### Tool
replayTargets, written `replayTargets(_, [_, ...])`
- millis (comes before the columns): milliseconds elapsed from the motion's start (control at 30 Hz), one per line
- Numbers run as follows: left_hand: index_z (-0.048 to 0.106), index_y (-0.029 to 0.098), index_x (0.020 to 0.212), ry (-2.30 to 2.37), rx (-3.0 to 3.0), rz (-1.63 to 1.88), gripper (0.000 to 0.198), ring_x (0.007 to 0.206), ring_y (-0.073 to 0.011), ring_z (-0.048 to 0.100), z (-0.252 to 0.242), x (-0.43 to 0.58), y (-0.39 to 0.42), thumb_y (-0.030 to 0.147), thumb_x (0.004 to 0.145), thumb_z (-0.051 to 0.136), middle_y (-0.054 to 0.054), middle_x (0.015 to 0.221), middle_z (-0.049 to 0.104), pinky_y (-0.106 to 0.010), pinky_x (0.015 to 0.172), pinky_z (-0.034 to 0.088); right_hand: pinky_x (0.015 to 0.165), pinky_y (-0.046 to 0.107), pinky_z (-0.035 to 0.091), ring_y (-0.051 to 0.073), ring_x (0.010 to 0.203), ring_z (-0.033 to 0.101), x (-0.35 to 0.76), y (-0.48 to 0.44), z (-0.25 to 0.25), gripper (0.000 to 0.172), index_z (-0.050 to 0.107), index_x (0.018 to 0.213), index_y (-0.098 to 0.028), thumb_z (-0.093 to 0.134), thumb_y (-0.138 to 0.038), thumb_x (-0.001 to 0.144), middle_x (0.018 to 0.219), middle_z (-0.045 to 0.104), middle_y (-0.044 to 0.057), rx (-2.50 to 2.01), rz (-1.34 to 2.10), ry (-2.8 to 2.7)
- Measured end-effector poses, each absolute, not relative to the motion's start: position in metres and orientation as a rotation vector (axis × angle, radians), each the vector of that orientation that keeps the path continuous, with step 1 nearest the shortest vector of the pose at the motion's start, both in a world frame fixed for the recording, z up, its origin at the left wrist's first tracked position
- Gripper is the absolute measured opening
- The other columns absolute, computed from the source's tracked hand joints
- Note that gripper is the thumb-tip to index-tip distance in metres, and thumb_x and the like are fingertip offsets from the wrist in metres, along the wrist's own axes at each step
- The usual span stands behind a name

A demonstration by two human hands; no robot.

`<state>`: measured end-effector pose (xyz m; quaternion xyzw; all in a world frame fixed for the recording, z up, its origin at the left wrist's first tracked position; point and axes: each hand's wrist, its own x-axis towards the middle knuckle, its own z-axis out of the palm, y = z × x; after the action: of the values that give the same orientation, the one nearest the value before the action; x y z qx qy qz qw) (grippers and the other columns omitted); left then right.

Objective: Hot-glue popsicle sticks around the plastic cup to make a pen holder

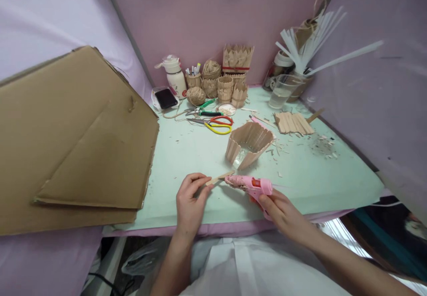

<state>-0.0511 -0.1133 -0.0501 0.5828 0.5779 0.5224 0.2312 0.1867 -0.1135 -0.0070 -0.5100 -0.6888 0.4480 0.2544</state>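
Note:
Between the thumb and fingers of my left hand (193,198) is one end of a thin wooden stick (213,181), held low over the table. My right hand (278,207) is wrapped round the handle of a pink glue gun (245,182). Its nozzle points left and meets the stick, or nearly so; I cannot tell if they touch. Just beyond the nozzle stands a container (250,142) walled with upright wooden sticks, with a clear inside showing through a gap at its front.
Large cardboard (83,145) covers the left side. Behind lie scissors (218,125), pliers (203,109), a phone (166,98), a bottle (175,78) and twine balls (196,95). At right are a plastic cup (281,94), a stick panel (293,123), wood scraps (323,146) and white glue sticks (293,51).

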Motion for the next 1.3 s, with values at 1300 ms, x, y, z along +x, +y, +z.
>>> replayTargets(1300, [0.078,0.024,0.092,1.642,1.606,1.411,0.011,0.088,-0.016,0.064,-0.049,-0.052,-0.113,0.025,0.084,0.071,-0.004,0.098,0.068,-0.029,0.081,0.054,0.058,0.029,0.046,0.017,0.058,0.048,0.196,-0.106,-0.002,0.048,0.059,0.071,-0.023,0.038,-0.059,0.097,0.058,0.049,-0.001,-1.461,1.137,-1.796])
